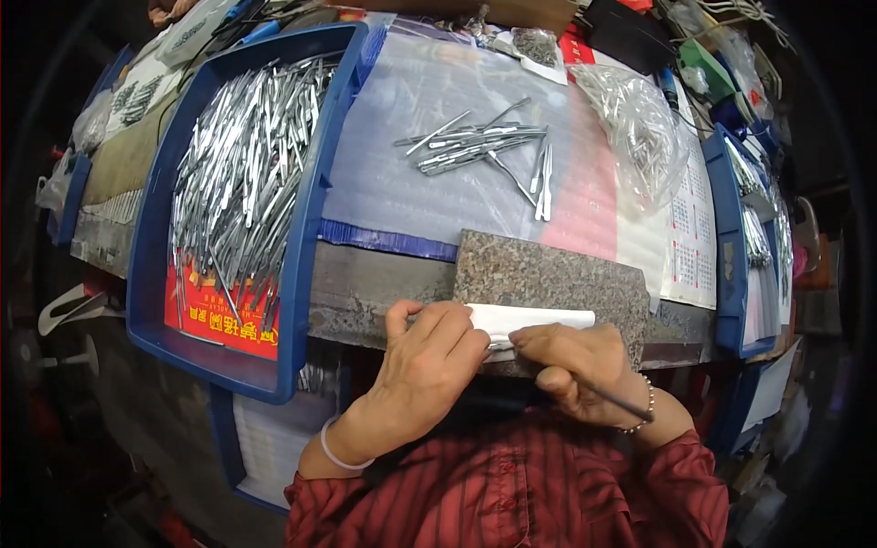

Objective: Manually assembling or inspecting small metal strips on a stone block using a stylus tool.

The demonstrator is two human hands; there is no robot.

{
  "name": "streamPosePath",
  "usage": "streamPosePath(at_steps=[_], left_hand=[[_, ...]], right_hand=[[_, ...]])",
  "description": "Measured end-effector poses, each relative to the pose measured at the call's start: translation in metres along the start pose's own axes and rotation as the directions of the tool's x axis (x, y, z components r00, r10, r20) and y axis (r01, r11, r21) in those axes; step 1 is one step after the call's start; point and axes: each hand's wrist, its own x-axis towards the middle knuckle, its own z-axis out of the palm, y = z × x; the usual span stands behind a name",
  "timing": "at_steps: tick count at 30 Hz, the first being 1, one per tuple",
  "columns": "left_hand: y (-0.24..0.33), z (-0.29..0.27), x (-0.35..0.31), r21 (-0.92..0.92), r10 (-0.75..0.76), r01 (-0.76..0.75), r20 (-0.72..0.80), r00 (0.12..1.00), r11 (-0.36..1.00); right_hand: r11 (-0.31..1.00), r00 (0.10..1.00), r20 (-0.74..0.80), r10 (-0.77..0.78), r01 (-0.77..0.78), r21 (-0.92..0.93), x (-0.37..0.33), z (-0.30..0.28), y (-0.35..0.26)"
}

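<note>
My left hand [427, 365] is closed at the near left part of a speckled stone block [548, 265], its fingers curled over a thin silvery metal piece [499, 342]. Most of that piece is hidden by my fingers. A folded white strip [539, 316], cloth or paper, lies on the block just beyond it. My right hand [580, 358] grips a slim dark rod-shaped tool [621, 402], whose rear end sticks out toward my wrist. The tool's working end is hidden under the fingers, close to the metal piece.
On the left, a blue tray [297, 274] holds a heap of slim metal pieces [251, 155]. More lie loose on plastic sheeting [375, 155] beyond the block. A clear bag [639, 137] and another blue tray [728, 247] stand to the right.
</note>
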Motion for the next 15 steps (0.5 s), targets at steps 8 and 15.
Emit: streamPosePath(at_steps=[8,15], left_hand=[[0.000,-0.007,-0.004,0.029,-0.002,0.002,0.010,1.000,1.000],[-0.006,-0.006,-0.002,-0.052,-0.012,0.014,0.027,1.000,0.999]], right_hand=[[0.983,0.995,0.065,-0.073,0.083,-0.161,0.020,-0.011,-0.032],[0.986,0.994,0.009,0.107,-0.107,0.124,0.017,0.005,-0.003]])
